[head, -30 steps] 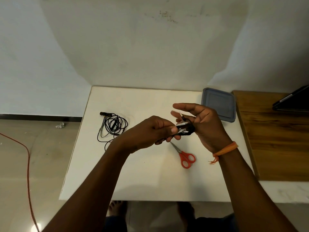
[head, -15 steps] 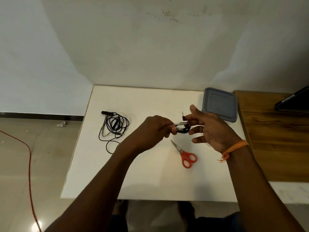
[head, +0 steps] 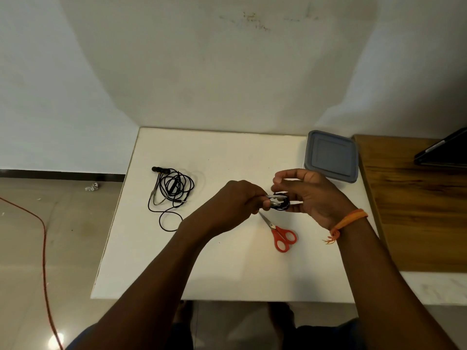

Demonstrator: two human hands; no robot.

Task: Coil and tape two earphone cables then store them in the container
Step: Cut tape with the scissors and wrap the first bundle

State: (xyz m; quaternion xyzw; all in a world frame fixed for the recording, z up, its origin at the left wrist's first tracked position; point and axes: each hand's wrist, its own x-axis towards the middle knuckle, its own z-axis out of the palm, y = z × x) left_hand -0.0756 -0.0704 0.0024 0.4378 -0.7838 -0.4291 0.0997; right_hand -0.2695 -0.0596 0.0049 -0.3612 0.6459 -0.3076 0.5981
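The person is wearing an orange thread band (head: 348, 219) with frayed loose ends around the right wrist, both forearms showing bare, with dark clothing at the lap.

Plain white wall (head: 227, 72), glossy beige floor (head: 63, 236), white table (head: 202, 274), wooden desk (head: 417, 223)

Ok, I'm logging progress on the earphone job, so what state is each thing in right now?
coiled earphone cable: bundled, held above the table between both hands
left hand: pinches the bundle's left side
right hand: fingers curled around the bundle
second earphone cable: loose, untaped, lying on the table
scissors: closed, flat on the table
container: lid on, untouched
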